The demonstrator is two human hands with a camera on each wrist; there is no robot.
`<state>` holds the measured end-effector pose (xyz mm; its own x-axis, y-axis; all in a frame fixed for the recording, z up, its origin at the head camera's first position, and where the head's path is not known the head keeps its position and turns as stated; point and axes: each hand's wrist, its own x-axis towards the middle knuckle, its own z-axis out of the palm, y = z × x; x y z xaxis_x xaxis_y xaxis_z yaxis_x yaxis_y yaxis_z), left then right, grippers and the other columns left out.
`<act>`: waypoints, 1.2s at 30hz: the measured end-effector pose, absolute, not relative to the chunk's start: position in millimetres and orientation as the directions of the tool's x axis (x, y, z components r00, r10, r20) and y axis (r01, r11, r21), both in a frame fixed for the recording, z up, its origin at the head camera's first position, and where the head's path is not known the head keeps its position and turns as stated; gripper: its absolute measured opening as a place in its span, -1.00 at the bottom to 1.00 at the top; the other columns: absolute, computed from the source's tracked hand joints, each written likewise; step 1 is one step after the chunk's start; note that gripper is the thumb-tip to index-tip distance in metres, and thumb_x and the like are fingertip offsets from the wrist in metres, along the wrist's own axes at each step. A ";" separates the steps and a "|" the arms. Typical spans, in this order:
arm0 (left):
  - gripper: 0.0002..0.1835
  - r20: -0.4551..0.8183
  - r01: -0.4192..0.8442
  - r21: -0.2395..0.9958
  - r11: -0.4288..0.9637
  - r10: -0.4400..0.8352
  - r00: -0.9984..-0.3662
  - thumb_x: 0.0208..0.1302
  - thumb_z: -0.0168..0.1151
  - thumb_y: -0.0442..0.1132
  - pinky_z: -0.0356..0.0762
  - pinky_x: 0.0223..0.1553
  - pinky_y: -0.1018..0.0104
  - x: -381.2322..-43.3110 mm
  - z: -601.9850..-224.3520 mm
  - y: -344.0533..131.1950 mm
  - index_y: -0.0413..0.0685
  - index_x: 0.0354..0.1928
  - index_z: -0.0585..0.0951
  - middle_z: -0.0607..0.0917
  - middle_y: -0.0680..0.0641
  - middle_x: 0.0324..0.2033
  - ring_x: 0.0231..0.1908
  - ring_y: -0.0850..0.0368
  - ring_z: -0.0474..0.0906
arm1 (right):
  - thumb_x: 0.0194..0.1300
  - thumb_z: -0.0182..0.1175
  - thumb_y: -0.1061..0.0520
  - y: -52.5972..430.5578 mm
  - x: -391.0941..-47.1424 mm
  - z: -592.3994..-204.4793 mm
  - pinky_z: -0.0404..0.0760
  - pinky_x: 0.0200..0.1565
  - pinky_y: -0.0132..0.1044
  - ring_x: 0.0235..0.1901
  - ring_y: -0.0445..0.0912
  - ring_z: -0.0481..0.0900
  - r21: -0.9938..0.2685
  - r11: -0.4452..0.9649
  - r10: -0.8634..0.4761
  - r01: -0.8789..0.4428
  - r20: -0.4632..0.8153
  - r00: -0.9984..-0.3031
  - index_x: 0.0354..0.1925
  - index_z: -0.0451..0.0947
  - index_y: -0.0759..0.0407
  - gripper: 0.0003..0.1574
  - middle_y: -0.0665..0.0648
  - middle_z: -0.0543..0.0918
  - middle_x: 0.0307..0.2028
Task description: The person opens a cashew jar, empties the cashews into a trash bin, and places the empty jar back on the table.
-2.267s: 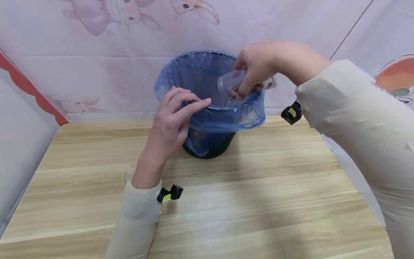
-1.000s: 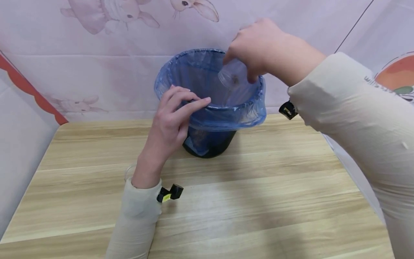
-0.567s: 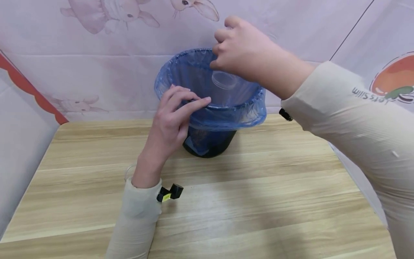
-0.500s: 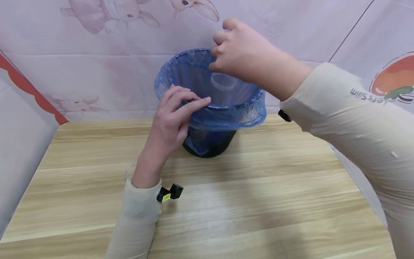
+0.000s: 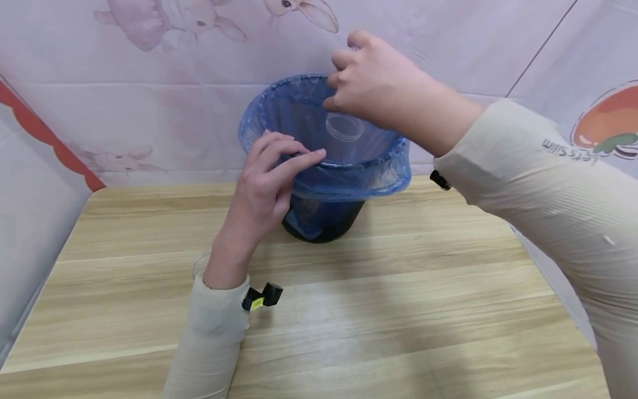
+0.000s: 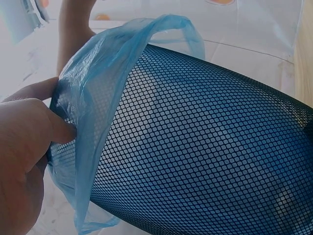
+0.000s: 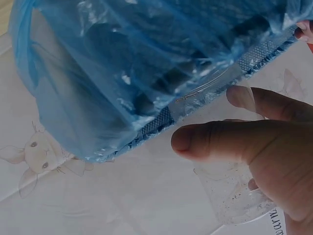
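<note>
A black mesh trash bin (image 5: 331, 230) stands at the table's far side, lined with a blue plastic bag (image 5: 349, 185) folded over its rim. My left hand (image 5: 264, 183) grips the near left rim, the fingers on top and the thumb outside against the bag. Over the bin's opening, my right hand (image 5: 371, 80) holds a clear plastic jar (image 5: 345, 128) upside down. The jar's mouth points down into the bag; most of its body is behind the hand in the head view. In the right wrist view, small brown specks cling inside the jar (image 7: 230, 196).
A clear round rim (image 5: 199, 266) lies on the wooden table (image 5: 399, 310), partly hidden behind my left wrist. Close behind the bin hangs a pale backdrop (image 5: 199, 122) with printed rabbits. Black wrist cameras sit on both sleeves.
My right hand has turned over and moved left and up, tipping the jar upside down. The brown bits seen in it earlier have mostly left it. My left hand has stayed on the rim.
</note>
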<state>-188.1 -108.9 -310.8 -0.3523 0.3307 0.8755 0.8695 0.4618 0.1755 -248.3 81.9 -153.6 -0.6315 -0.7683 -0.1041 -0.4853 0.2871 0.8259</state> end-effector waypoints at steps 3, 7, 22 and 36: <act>-0.37 0.874 0.870 0.175 0.461 0.335 -0.353 0.23 -0.09 -0.73 0.15 0.45 0.00 -188.8 -311.0 -108.7 0.00 0.13 0.69 0.62 -0.14 -0.08 0.10 -0.11 0.45 | 0.15 0.44 0.28 83.5 -248.2 -154.2 0.41 0.08 0.02 -0.07 0.11 0.47 0.827 0.285 -0.771 -0.484 -0.102 -0.628 0.21 0.58 -0.16 -0.31 0.15 0.66 -0.04; -0.37 0.872 0.870 0.180 0.460 0.335 -0.358 0.24 -0.10 -0.72 0.15 0.45 -0.01 -189.7 -311.6 -108.3 0.00 0.13 0.68 0.62 -0.15 -0.07 0.11 -0.11 0.44 | 0.12 0.46 0.28 84.0 -247.7 -154.2 0.41 0.08 0.02 -0.07 0.11 0.47 0.832 0.284 -0.767 -0.477 -0.102 -0.634 0.22 0.58 -0.15 -0.29 0.15 0.66 -0.03; -0.38 0.870 0.873 0.185 0.451 0.338 -0.359 0.26 -0.11 -0.70 0.17 0.43 -0.07 -190.2 -312.1 -107.4 0.02 0.14 0.68 0.62 -0.15 -0.06 0.12 -0.12 0.44 | 0.18 0.42 0.26 90.8 -245.7 -151.3 0.35 0.28 0.13 0.07 0.17 0.48 0.785 0.363 -0.739 -0.501 -0.084 -0.668 0.34 0.46 -0.13 -0.21 0.20 0.62 0.13; -0.34 0.884 0.879 0.167 0.447 0.327 -0.334 0.21 -0.14 -0.73 0.24 0.39 0.03 -192.7 -313.2 -108.9 -0.01 0.15 0.68 0.62 -0.17 -0.08 0.09 -0.14 0.45 | 0.00 0.57 -0.03 163.2 -227.1 -147.8 0.43 0.23 0.18 0.18 0.17 0.50 0.110 0.734 -0.671 -0.670 0.269 -0.691 0.40 0.38 0.00 0.03 0.19 0.57 0.24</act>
